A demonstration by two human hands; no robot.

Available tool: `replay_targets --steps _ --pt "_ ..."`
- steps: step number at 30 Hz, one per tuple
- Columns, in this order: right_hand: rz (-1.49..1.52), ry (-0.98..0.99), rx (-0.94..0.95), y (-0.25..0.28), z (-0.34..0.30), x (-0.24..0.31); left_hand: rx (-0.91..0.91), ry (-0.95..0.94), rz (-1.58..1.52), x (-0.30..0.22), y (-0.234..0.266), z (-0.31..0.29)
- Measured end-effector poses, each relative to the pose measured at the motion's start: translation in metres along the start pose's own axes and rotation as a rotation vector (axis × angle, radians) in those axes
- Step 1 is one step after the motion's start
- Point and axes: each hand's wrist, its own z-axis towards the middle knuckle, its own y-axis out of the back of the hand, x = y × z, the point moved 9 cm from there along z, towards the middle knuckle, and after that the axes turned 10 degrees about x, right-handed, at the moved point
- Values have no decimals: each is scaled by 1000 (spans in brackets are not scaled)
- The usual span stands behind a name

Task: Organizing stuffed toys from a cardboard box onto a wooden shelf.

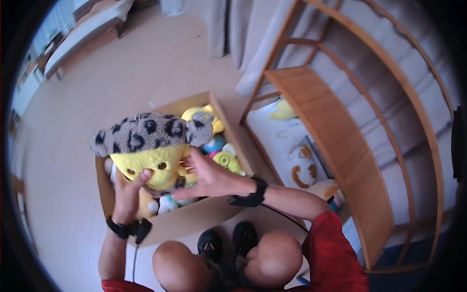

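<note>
A yellow plush toy (148, 162) with a grey, black-spotted leopard hat is held up over an open cardboard box (170, 225). My left hand (129, 192) grips its lower left side, the thumb pressed on the toy's face. At its right side is my right hand (209, 177), fingers partly spread and touching the plush, some of them hidden behind it. Inside the box lie several more soft toys, among them a yellow plush (216, 124) at the back and a green one (227, 161) at the right.
To the right stands a wooden shelf rack (335, 160); plush toys, including a white and brown one (304, 168), lie on its lower level. Grey curtains (238, 29) hang behind. My knees and black shoes (210, 244) are close to the box's near side. A bed (87, 34) is far left.
</note>
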Motion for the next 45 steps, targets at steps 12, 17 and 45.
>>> replay_targets --steps 12,17,45 --pt "-33 95 -556 198 -58 82 483 -131 230 -18 -102 30" --pt "-357 155 -971 331 -152 124 380 153 751 91 -8 -23" --pt "-784 -286 -1244 502 -221 63 304 153 1320 172 13 -74"
